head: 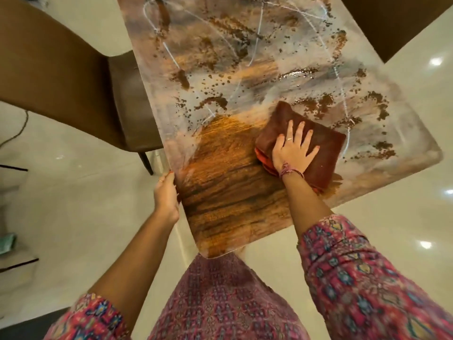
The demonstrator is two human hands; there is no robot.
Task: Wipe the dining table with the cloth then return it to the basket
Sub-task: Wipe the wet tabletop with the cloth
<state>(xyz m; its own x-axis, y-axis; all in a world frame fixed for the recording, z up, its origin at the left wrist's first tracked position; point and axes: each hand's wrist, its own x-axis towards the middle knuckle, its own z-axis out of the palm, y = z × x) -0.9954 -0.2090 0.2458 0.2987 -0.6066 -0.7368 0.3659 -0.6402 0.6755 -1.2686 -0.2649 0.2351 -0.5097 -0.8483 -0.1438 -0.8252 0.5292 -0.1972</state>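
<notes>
A folded brown cloth (326,146) with an orange underside lies flat on the dining table (230,200), right of centre. My right hand (293,149) presses down on the cloth with fingers spread. The table top is glossy wood grain. Its near part looks clean, while the far part carries brown smears, droplets and pale streaks. My left hand (166,195) grips the table's left edge, thumb on top. No basket is in view.
A brown upholstered chair (73,77) stands at the table's left side, and another chair (392,23) sits at the far right corner. Glossy pale floor tiles (73,204) surround the table. A cable lies on the floor at far left.
</notes>
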